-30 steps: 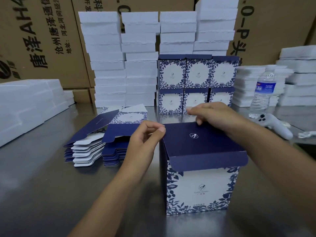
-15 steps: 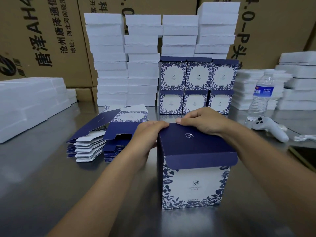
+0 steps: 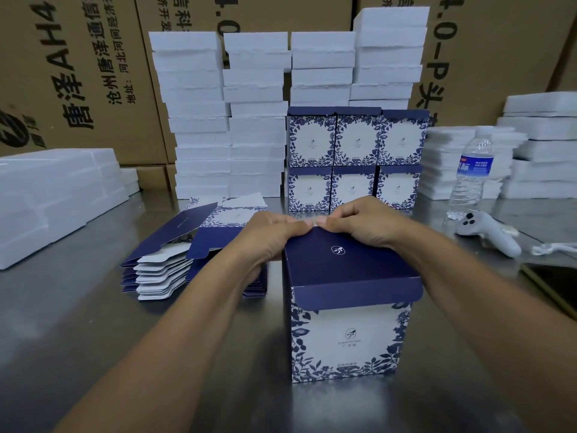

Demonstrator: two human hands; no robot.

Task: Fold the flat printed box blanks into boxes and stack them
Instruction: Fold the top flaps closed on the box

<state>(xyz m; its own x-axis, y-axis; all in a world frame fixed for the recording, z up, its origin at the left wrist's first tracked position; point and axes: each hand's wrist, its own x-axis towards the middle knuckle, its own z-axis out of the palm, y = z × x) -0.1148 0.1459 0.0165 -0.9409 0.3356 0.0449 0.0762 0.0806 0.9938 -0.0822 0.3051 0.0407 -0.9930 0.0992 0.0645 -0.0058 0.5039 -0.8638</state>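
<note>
Steel table (image 3: 78,323), cardboard cartons (image 3: 78,73) behind, both hands, left (image 3: 268,235), right (image 3: 359,223), gripping box (image 3: 349,323) lid's far edge

water bottle (image 3: 471,176) upright | white controller (image 3: 487,233) lying beside | foam stacks (image 3: 259,117) | cartons (image 3: 78,73) behind

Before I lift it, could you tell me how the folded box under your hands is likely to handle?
The box is probably light: it looks like thin card. It stands taller than wide, so a high push might tip it. The lid flap overhangs untucked, so it may spring open.
</note>
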